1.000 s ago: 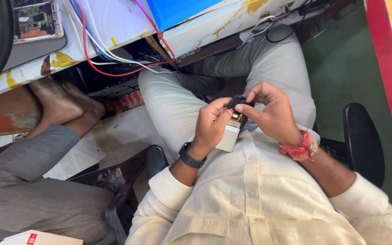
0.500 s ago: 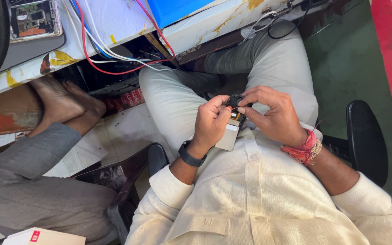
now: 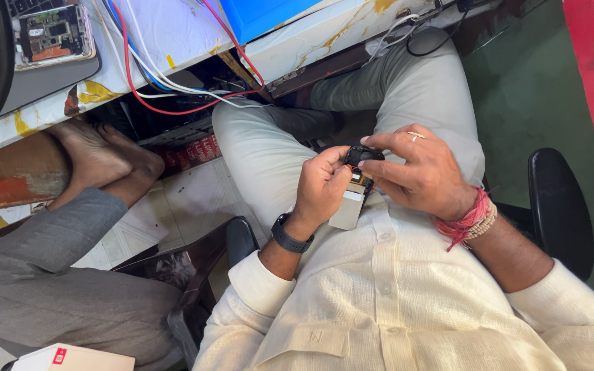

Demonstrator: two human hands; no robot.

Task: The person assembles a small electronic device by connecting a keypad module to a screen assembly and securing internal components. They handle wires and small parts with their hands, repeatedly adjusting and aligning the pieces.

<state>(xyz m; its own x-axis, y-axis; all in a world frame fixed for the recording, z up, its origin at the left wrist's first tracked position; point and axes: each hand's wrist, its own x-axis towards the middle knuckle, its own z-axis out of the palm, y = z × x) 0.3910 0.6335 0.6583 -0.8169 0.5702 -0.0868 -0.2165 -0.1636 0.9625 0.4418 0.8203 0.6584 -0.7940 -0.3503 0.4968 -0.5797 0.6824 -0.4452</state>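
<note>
Over my lap, both hands work on a small device. My left hand (image 3: pixel 322 189), with a black wristband, grips a flat pale rectangular part (image 3: pixel 349 208) that hangs down towards my shirt. My right hand (image 3: pixel 424 172), with a ring and red threads at the wrist, pinches a small black piece (image 3: pixel 364 154) at the top of that part. The two hands touch around it, and their fingers hide most of the black piece.
Above my knees runs a white workbench (image 3: pixel 173 27) with red, blue and white wires (image 3: pixel 173 86), a blue box (image 3: pixel 269 14) and an opened phone (image 3: pixel 53 34). Another person's bare feet (image 3: pixel 97 158) and grey trousers (image 3: pixel 56 275) are at the left. Black chair arms (image 3: pixel 558 206) flank me.
The view has shifted slightly; my hands stay together on the device, with the right fingers reaching further over the black piece.
</note>
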